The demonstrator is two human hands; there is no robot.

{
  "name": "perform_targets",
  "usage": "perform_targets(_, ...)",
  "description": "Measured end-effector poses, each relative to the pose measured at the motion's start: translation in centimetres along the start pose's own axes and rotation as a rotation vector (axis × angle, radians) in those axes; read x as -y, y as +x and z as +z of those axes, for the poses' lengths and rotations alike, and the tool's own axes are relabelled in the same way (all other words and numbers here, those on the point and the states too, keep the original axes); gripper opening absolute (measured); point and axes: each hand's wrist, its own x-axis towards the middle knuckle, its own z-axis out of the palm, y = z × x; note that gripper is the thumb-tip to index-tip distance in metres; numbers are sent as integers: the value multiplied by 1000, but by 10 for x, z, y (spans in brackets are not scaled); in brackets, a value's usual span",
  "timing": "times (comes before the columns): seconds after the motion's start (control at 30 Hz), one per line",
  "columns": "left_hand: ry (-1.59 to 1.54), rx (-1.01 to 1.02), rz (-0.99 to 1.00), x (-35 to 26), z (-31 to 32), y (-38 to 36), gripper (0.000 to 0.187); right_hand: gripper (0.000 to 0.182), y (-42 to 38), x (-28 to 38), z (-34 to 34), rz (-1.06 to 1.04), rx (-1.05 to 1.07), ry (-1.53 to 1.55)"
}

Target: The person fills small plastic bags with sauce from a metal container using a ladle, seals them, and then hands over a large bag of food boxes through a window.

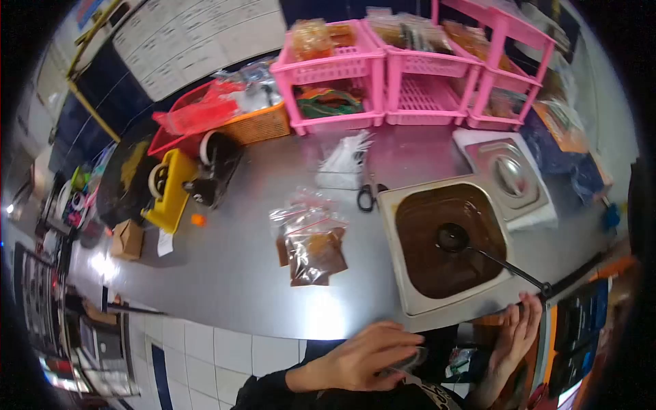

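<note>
My left hand [372, 359] is in front of the table edge, close to my body, its fingers curled. A small clear, greyish thing [412, 359] shows beneath the fingers, too indistinct to name. My right hand [518, 333] is open at the table's edge, fingers stretched upward, just below the handle end of a black ladle [509, 263]. The ladle's bowl rests in dark brown liquid [427, 260] inside a square metal pan [404, 290]. Left of the pan lie several small zip bags of brown sauce [316, 256], overlapping in a pile.
Black-handled scissors [367, 198] and a stack of clear bags [344, 164] lie behind the sauce bags. A metal lid [509, 176] rests on white cloth at right. Pink racks [335, 68] line the back. A yellow tape dispenser [169, 198] and small brown box [128, 239] stand left.
</note>
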Motion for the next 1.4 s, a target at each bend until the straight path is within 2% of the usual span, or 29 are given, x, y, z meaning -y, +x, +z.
perform_targets(0.07,-111,-56,-41,1,-6,-7,51,62,12,6,23,-30,-63,26)
perform_targets(0.13,-143,-173,-44,-1,-10,-10,39,57,24,10,42,-163,83,215)
perform_targets(0.17,-144,-172,-32,-3,-12,-11,39,57,29,5,38,-175,81,216)
perform_targets(0.23,-139,-281,-17,-9,-14,-14,35,40,43,-5,31,-106,-9,283)
perform_targets(0.27,-129,-350,-22,-9,-13,-17,30,40,45,-4,33,-120,-13,290)
perform_targets(0.37,-64,-432,-42,-4,-20,-21,32,25,48,7,34,-224,-33,236)
perform_targets(0.4,-43,-450,-64,-2,-22,-21,34,25,47,13,35,-230,-43,226)
perform_targets(0.5,90,-460,-76,3,-28,-19,37,20,48,26,39,-223,38,107)
perform_targets(0.57,87,-483,-54,4,-26,-16,37,17,49,31,40,-132,185,70)
perform_targets(0.63,78,-513,-70,6,-24,-16,38,14,50,34,41,-105,200,48)
perform_targets(0.7,80,-506,-68,6,-23,-14,39,13,52,35,41,-14,294,68)
perform_targets(0.77,88,-497,-72,5,-24,-13,39,13,54,35,39,20,289,105)
perform_targets(0.83,93,-506,-96,5,-25,-14,37,13,56,31,33,146,169,208)
perform_targets(0.93,116,-543,-93,6,-32,-15,35,12,53,20,25,203,79,326)
perform_targets(1.03,125,-590,-123,6,-37,-14,34,12,46,15,23,232,-12,390)
perform_targets(1.2,110,-611,-58,-8,-50,5,34,13,44,8,14,216,-94,426)
perform_targets(1.4,187,-365,55,-29,-84,45,34,14,48,-1,0,175,-112,467)
